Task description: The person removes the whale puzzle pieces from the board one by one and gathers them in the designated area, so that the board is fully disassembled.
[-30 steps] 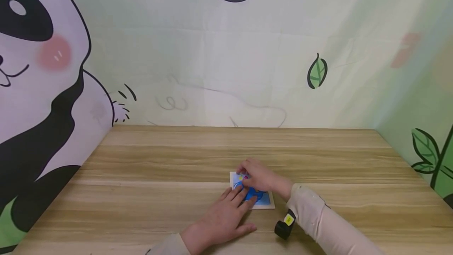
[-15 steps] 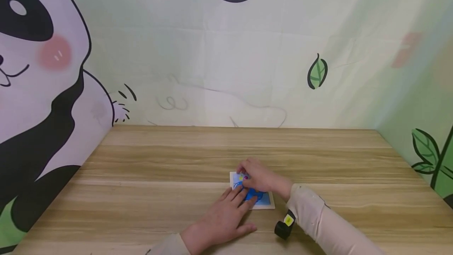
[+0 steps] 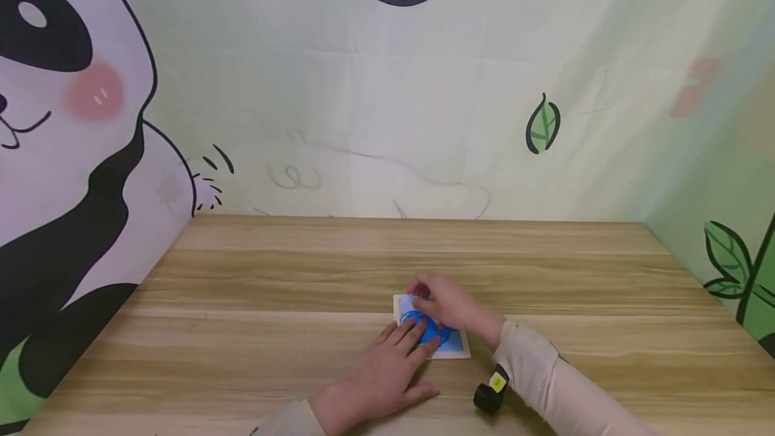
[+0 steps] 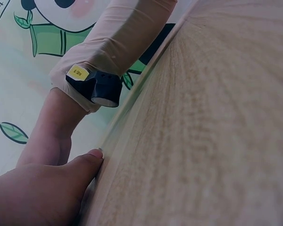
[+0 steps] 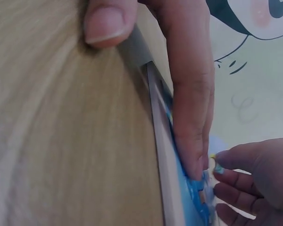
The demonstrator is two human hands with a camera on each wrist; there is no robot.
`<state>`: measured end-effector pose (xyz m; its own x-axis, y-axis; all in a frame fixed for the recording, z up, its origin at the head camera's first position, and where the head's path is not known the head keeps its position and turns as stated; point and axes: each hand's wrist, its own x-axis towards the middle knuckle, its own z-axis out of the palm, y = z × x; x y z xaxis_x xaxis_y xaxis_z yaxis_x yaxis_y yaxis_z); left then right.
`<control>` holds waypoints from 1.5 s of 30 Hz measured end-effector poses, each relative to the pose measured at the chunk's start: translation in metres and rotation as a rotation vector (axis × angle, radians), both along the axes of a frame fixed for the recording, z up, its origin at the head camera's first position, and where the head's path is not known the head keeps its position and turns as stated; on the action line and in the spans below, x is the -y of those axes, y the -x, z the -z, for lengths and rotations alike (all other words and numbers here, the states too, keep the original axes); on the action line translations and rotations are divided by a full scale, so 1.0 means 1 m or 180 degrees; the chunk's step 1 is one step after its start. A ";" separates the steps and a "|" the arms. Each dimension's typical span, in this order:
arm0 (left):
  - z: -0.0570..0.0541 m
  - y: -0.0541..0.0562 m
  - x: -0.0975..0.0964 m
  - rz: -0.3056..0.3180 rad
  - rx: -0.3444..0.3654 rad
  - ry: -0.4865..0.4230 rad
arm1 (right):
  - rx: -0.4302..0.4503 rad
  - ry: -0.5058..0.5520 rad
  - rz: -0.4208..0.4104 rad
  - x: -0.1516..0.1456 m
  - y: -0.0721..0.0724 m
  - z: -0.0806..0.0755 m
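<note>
A small picture puzzle board (image 3: 458,348) with a white rim and a blue design lies on the wooden table. My left hand (image 3: 381,372) rests over its near left part, fingers straight and spread on the blue picture; its thumb (image 4: 87,162) reaches out at the side. Over the far part, my right hand (image 3: 448,303) pinches a small puzzle piece (image 5: 219,168) between thumb and fingertips. Yellow and pale teal show on that piece in the right wrist view; most of it is hidden by the fingers. The left fingers (image 5: 193,117) press close to the board's raised blue surface.
A black wrist camera (image 3: 489,397) with a yellow label hangs from the right sleeve. The wooden table (image 3: 272,268) runs back to a wall (image 3: 375,99) painted with leaves and a panda (image 3: 66,173).
My right hand has shifted slightly right, its thumb moving up toward the fingers. The yellow and pink dots beside its fingertips no longer show. The left hand and board stay still.
</note>
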<state>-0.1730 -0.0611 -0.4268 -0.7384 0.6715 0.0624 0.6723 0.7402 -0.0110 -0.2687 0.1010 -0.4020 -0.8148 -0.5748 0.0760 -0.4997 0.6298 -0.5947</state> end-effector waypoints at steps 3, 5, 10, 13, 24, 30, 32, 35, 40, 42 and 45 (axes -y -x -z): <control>0.000 0.000 0.000 0.0002 0.0001 -0.0003 | -0.0045 0.0099 0.0057 -0.001 0.001 0.002; 0.000 0.000 0.000 0.0002 0.0007 -0.0003 | -0.0064 0.0158 0.0089 -0.002 0.002 0.003; 0.000 0.000 0.000 -0.0003 0.0027 -0.0017 | -0.0004 0.0248 0.0113 -0.004 0.003 0.001; 0.000 0.001 0.000 0.0004 0.0052 -0.0034 | 0.0123 0.0340 0.0144 -0.005 0.004 -0.001; 0.003 0.002 0.001 0.0066 0.0039 -0.0101 | 0.0235 0.0586 0.0110 -0.017 0.007 -0.013; 0.004 0.002 0.001 0.0066 0.0022 -0.0107 | 0.0311 0.0608 0.0135 -0.026 0.005 -0.021; 0.005 0.002 0.001 0.0057 0.0027 -0.0106 | 0.0358 0.0622 0.0147 -0.029 0.005 -0.024; 0.005 0.001 0.001 0.0054 0.0012 -0.0102 | 0.0399 0.0638 0.0165 -0.035 0.004 -0.028; 0.005 0.000 0.001 0.0068 -0.0047 -0.0132 | 0.0335 0.0567 0.0181 -0.045 0.005 -0.031; 0.005 0.000 0.001 0.0066 -0.0039 -0.0139 | 0.0300 0.0518 0.0193 -0.049 0.006 -0.032; 0.004 0.001 0.001 0.0046 -0.0010 -0.0136 | 0.0296 0.0521 0.0183 -0.054 0.006 -0.032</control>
